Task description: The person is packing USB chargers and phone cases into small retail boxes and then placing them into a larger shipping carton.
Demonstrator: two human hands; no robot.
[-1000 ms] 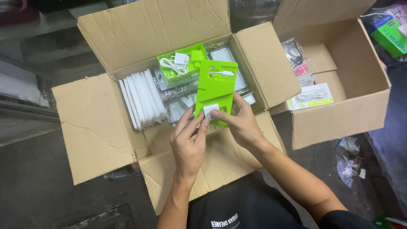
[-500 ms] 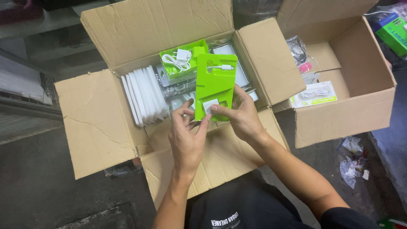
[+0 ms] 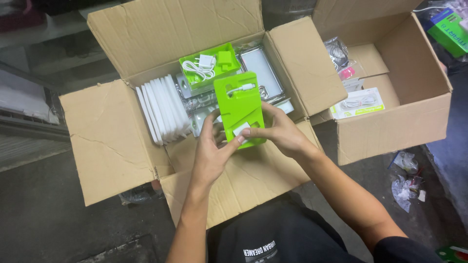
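Observation:
A bright green plastic tray insert [image 3: 239, 104] with a white cable end near its top is held upright over an open cardboard box [image 3: 112, 141]. My left hand [image 3: 212, 153] grips its lower left edge, and my right hand [image 3: 278, 131] grips its lower right, thumb on a small white charger block [image 3: 241, 129] seated in the tray. Behind it in the box lie a second green tray [image 3: 207, 65] holding a white cable and plug, a row of white flat boxes [image 3: 163, 109] standing on edge, and clear plastic covers [image 3: 261, 68].
A second open cardboard box [image 3: 395, 122] stands to the right, with a packaged white cable [image 3: 358, 103] and small bagged items [image 3: 339, 58] inside. Crumpled plastic scraps [image 3: 404, 187] lie on the dark floor at right. A green carton [image 3: 451, 31] sits at top right.
The green tray has tilted and come slightly lower and to the left in my hands. My left fingers have closed in around its lower edge.

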